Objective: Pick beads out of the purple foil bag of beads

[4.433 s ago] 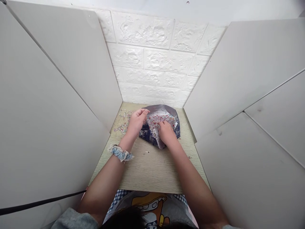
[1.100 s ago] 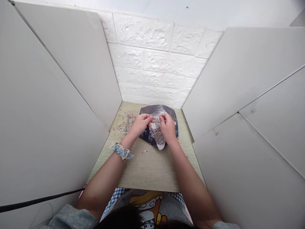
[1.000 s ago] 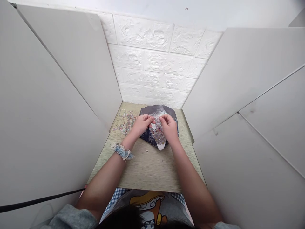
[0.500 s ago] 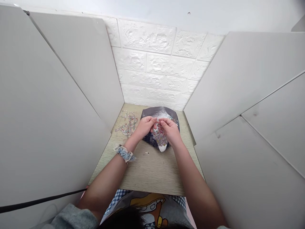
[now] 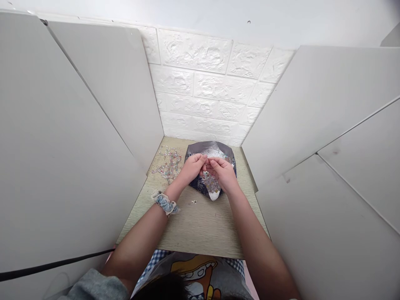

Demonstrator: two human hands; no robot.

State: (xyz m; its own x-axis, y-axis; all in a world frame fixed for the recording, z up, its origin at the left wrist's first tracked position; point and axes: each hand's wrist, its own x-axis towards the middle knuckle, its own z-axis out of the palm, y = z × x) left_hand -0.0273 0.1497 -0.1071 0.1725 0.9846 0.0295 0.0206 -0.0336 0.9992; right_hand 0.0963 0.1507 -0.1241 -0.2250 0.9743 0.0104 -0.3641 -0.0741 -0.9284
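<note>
My left hand and my right hand meet fingertip to fingertip above an open dark bag with a silvery lining. Both hands are closed in a pinch on a thin pale string, mostly hidden by the fingers now. Under the hands, a heap of small multicoloured beads lies in the bag's opening, by a white corner. Left of the bag, strands of colourful beads lie in a loose tangle.
The narrow wooden tabletop is hemmed in by a white panel on the left, another panel on the right, and a white brick-patterned wall behind. A tiny light-and-dark piece lies before the bag.
My fingertips have drawn closer together, and the pale string that showed between them is now mostly covered. The view has shifted slightly; the bag and bead strands stay put.
</note>
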